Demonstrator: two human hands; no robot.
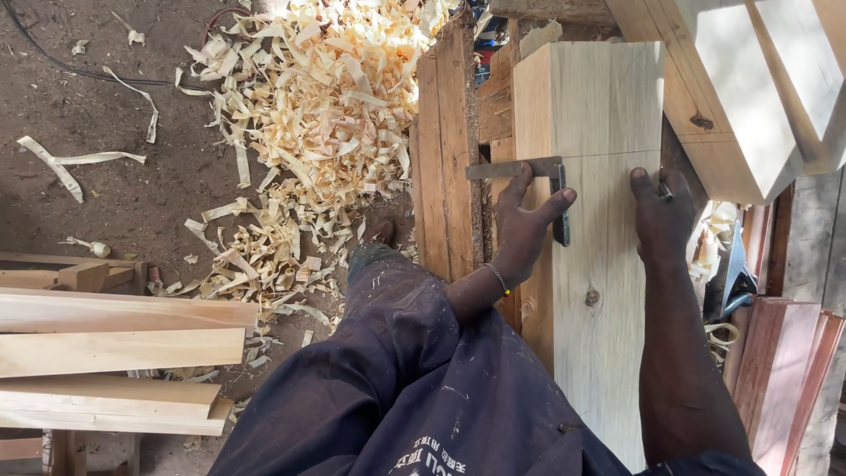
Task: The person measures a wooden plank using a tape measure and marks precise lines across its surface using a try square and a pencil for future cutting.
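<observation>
A pale wooden board (592, 106) lies lengthwise on the bench in front of me, with a thin line drawn across it. My left hand (522, 227) presses a metal try square (538, 176) against the board's left edge; its blade runs across the board. My right hand (663, 211) rests on the board's right part at the line and pinches a small pencil, of which only the tip shows.
A heap of wood shavings (317, 115) covers the dirt floor to the left. Stacked planks (115, 353) lie at lower left. Big light timber pieces (749, 88) sit at upper right. Reddish boards (784, 370) and a hand plane (731, 273) stand to the right.
</observation>
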